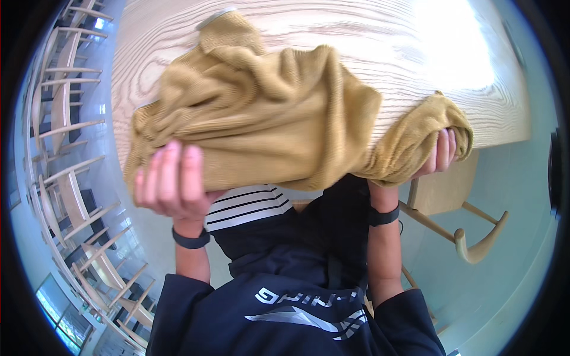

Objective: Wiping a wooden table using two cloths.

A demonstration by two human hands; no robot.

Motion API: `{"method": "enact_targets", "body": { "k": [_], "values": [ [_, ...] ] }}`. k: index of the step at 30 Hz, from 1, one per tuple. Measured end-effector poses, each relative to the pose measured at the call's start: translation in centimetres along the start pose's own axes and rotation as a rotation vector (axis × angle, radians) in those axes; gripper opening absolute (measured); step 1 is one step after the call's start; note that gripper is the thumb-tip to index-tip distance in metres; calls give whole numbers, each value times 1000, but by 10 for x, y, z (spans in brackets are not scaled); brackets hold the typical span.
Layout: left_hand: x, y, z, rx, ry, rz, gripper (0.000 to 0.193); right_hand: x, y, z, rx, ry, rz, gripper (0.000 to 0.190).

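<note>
A mustard-brown ribbed knit garment (276, 133) spreads in loose folds over the near part of the wooden table and hangs past its front edge. At its left end my left hand (173, 180) grips the fabric, fingers curled over it. My right hand (438, 153) is closed on a bunched, narrower part that looks like a sleeve, with the cloth wrapped around the fingers. A small pale grey edge shows at the far tip of the garment. Both wrists wear dark bands.
The light wood-grain table (356, 26) extends beyond the cloth, with bright glare at the right. A wooden chair (445, 191) stands by its near right corner. Rows of wooden chairs (71, 196) line the left. A black-and-white striped item (249, 207) lies below the table edge.
</note>
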State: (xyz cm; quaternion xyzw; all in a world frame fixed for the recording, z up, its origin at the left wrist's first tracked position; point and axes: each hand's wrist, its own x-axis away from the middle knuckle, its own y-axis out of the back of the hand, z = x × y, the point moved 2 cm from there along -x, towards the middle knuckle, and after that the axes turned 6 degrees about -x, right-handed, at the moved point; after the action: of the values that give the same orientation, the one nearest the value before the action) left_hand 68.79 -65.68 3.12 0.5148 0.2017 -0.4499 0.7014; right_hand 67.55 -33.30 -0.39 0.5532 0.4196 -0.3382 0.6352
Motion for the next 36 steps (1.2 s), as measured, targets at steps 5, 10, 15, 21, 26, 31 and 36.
{"method": "enact_targets", "body": {
  "k": [5,10,15,21,26,31,36],
  "values": [
    [3,-3,5,24,78,-66,67,0,-2,0,-53,-35,-45,43],
    [5,-4,-26,85,370,-68,83,2,-1,3,-33,-61,-28,43],
    [14,-9,-26,104,409,-64,86,-4,8,17,-13,-122,46,49],
    [15,-13,-28,71,383,-159,75,-4,7,25,-123,-161,96,72],
    [22,-22,-31,118,368,-228,57,1,11,63,-183,-220,147,83],
    [17,-25,-36,129,387,-298,49,14,17,118,-240,-276,305,101],
    [34,-29,-31,19,335,-277,39,-7,19,191,-374,-235,217,27]
  ]
}}
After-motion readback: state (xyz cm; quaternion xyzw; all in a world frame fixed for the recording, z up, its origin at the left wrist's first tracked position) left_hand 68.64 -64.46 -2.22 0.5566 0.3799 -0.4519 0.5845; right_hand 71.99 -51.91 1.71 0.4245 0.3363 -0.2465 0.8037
